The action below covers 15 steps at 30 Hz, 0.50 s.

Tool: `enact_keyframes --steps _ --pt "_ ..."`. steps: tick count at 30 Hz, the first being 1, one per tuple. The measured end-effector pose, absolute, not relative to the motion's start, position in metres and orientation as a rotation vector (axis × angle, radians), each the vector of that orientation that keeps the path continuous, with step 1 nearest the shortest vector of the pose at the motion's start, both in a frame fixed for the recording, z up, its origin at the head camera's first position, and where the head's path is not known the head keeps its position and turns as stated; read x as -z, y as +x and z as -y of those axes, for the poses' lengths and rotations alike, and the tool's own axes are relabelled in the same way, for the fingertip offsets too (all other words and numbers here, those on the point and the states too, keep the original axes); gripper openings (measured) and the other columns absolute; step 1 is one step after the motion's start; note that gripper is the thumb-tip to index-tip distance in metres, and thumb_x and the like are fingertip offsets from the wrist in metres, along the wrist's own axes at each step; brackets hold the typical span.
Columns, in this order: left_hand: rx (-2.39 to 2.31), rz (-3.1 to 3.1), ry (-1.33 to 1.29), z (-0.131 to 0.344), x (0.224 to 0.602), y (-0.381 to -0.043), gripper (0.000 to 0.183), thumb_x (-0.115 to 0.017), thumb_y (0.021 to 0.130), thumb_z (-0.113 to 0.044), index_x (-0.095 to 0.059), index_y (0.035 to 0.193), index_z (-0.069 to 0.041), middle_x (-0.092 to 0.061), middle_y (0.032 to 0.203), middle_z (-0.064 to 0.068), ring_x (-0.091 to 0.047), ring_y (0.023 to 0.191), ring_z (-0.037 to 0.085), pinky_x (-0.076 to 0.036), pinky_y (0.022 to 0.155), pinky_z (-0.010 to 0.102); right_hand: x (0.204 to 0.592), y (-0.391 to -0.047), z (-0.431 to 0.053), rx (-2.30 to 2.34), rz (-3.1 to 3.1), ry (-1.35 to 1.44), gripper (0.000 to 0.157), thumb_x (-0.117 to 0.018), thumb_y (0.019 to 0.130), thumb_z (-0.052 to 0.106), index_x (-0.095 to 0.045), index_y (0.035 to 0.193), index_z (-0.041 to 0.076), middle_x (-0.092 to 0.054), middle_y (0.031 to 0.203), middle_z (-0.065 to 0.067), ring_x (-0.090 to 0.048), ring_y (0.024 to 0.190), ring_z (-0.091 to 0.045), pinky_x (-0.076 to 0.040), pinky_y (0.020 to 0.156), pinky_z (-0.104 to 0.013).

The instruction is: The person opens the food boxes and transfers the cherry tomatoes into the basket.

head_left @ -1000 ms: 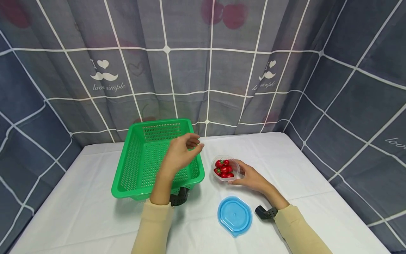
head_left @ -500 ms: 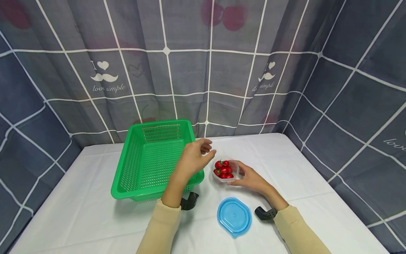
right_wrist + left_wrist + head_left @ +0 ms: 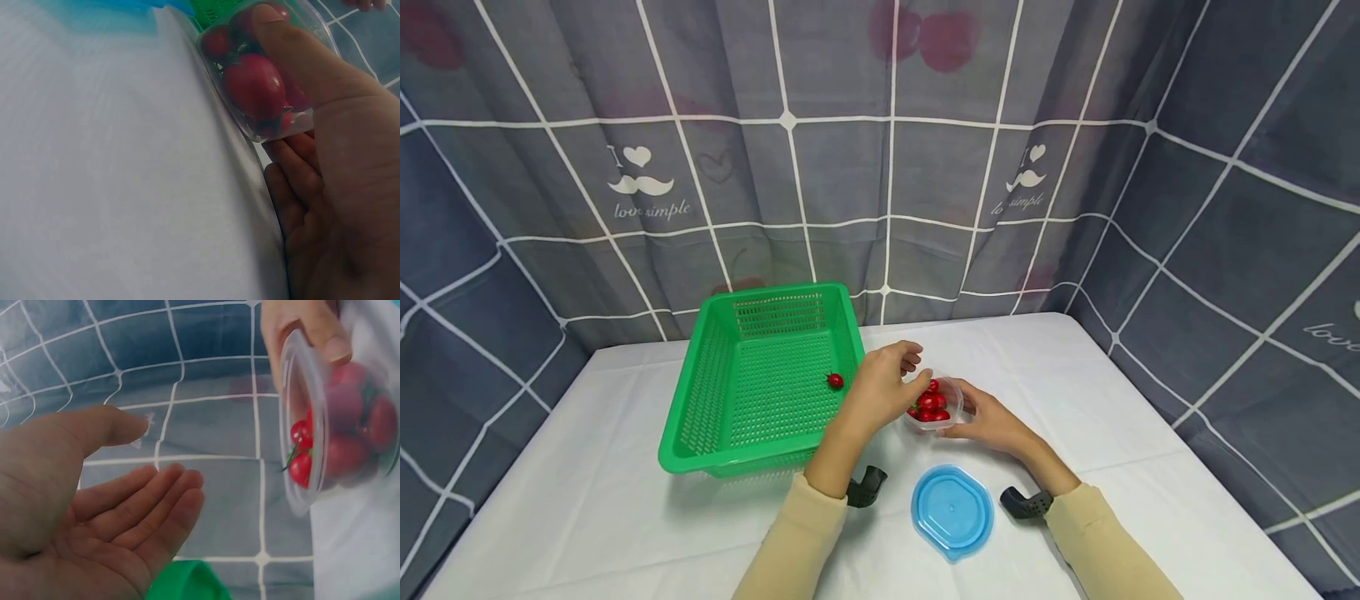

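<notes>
My right hand [image 3: 996, 423] grips a clear plastic tub [image 3: 956, 400] standing on the table, its thumb on the near side. Red cherry tomatoes [image 3: 931, 403], some with green stems, fill much of the tub. The left hand [image 3: 883, 383] hovers at the tub's left rim and hides part of it in the head view. In the left wrist view its fingers [image 3: 169, 512] are relaxed with nothing between them, apart from the tub. A single cherry tomato [image 3: 835, 381] lies in the green basket [image 3: 767, 392], near its right wall.
The blue lid [image 3: 952, 512] lies on the white tablecloth [image 3: 587, 500] in front of the tub. The basket stands left of the tub, close under the left forearm. A grey checked curtain [image 3: 842, 175] encloses the table at the back and sides.
My left hand has moved right from above the basket's edge to the tub. The tomato in the basket, not visible before, now shows. The right hand and tub have stayed in place.
</notes>
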<state>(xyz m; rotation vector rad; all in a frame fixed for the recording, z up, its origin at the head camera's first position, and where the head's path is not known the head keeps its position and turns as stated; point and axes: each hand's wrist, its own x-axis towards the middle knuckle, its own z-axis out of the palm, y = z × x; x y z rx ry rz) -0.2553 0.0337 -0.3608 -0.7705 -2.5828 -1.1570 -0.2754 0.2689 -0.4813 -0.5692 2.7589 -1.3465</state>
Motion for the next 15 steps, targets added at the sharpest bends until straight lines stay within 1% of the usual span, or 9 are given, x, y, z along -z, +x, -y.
enact_keyframes --steps 6,11,15 --pt "1.115 2.607 -0.777 -0.042 0.367 -0.253 0.035 -0.071 0.093 -0.014 -0.068 0.124 0.003 -0.075 0.108 0.015 -0.072 0.099 0.028 -0.059 0.086 0.04 0.481 -0.275 -0.269 1.354 -2.743 -0.534 0.088 -0.09 0.078 0.043 -0.047 0.153 0.023 -0.053 0.154 -0.001 -0.05 0.142 -0.031 -0.039 0.116 -0.058" --pt "1.086 2.607 -0.786 -0.047 0.372 -0.252 0.034 -0.072 0.092 -0.013 -0.069 0.121 0.003 -0.075 0.106 0.016 -0.07 0.094 0.029 -0.059 0.081 0.039 0.481 -0.275 -0.269 1.336 -2.76 -0.528 0.09 -0.089 0.077 0.044 -0.047 0.153 0.02 -0.053 0.154 -0.004 -0.051 0.141 -0.036 -0.04 0.115 -0.06" --pt "1.071 2.63 -0.784 -0.052 0.377 -0.252 0.036 -0.072 0.092 -0.013 -0.068 0.123 0.004 -0.074 0.111 0.018 -0.071 0.098 0.031 -0.059 0.084 0.042 0.481 -0.275 -0.27 1.325 -2.768 -0.529 0.091 -0.089 0.077 0.044 -0.046 0.154 0.021 -0.052 0.154 -0.004 -0.051 0.14 -0.037 -0.039 0.115 -0.06"
